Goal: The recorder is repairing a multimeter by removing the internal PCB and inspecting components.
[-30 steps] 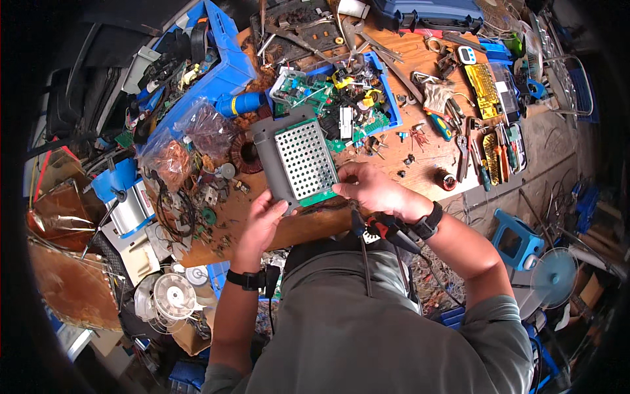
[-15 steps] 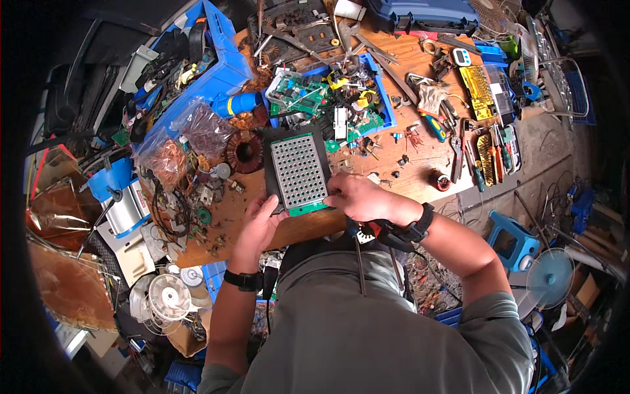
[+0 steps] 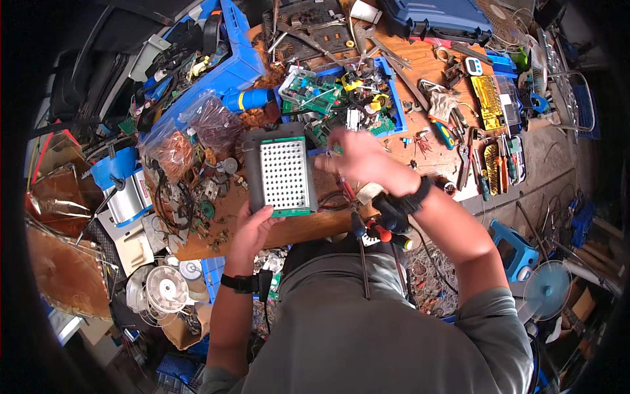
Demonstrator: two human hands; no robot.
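My left hand grips the lower edge of a rectangular panel, its thumb lying on the front. The panel is a green circuit board with a pale plate bearing a grid of dark round spots, set in a black frame. It is held up over the table's near edge. My right hand is apart from the panel, to its right, smeared by motion; whether its fingers hold anything does not show. Below that hand are screwdrivers with blue and red handles, shafts pointing toward me.
Behind the panel stands a blue tray heaped with circuit boards. A copper coil, pliers and a yellow bit set lie to the right. Leftward are a plastic bag of copper wire and a large blue bin.
My right hand has let go of the panel's right edge and moved up and away from it. The panel has shifted left in my left hand and its plate now looks brighter.
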